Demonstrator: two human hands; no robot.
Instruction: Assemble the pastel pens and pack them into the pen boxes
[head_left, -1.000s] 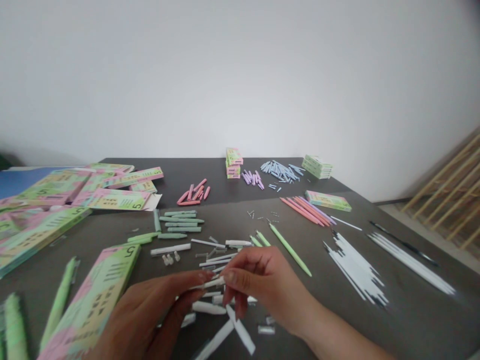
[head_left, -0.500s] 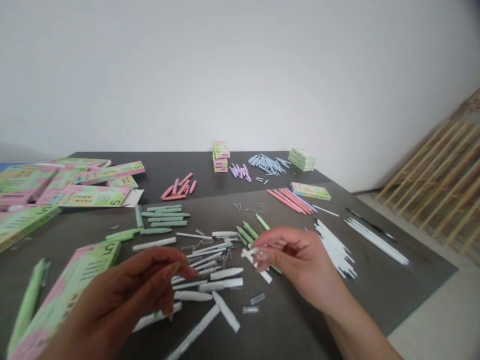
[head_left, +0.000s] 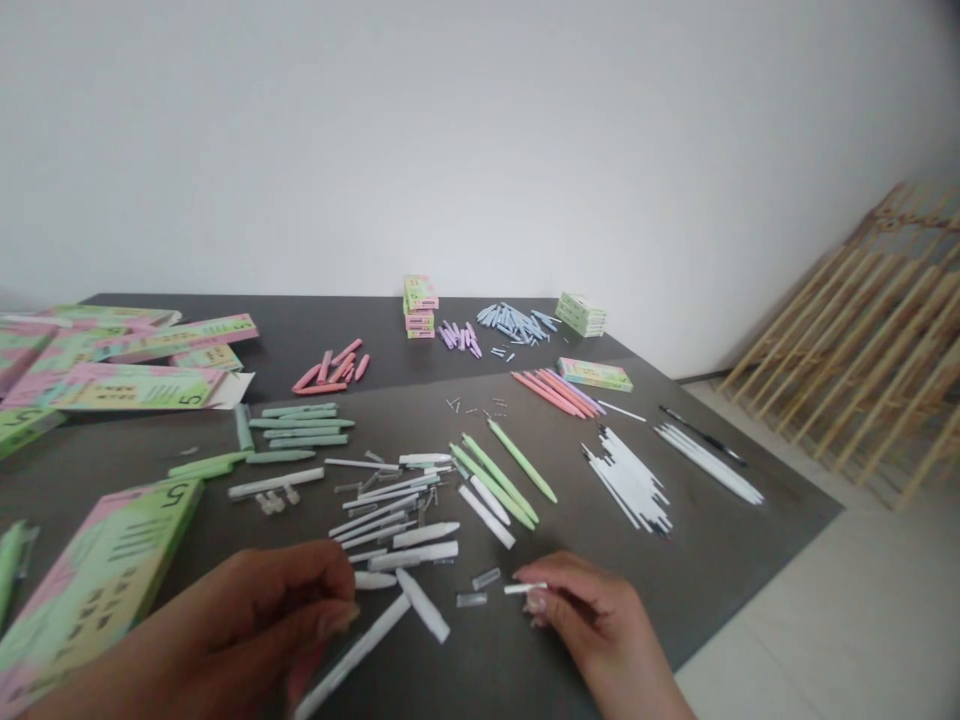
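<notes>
My right hand (head_left: 592,620) pinches a short thin white stick (head_left: 517,589) between thumb and fingertips. It is low over the dark table, just right of two small clear plastic tubes (head_left: 472,600). My left hand (head_left: 262,620) is closed, thumb against fingers, and anything inside the pinch is hidden. Beside its fingertips lie white pen barrels (head_left: 424,606), one of them tilted across a longer white barrel (head_left: 358,655). Beyond the hands are a cluster of thin white and grey pen parts (head_left: 382,510) and several light green pens (head_left: 495,485).
Pink-and-green pen boxes (head_left: 150,387) pile up at the left, with another box (head_left: 105,570) near my left arm. Green barrels (head_left: 300,435), coral barrels (head_left: 337,370) and blue parts (head_left: 517,322) lie farther back. White refills (head_left: 630,480) and a black pen (head_left: 701,435) lie right.
My right hand has come down and nearer, away from the green pens, with the white piece in its fingers. My left hand has drawn back and closed its fingers. The view has shifted rightward.
</notes>
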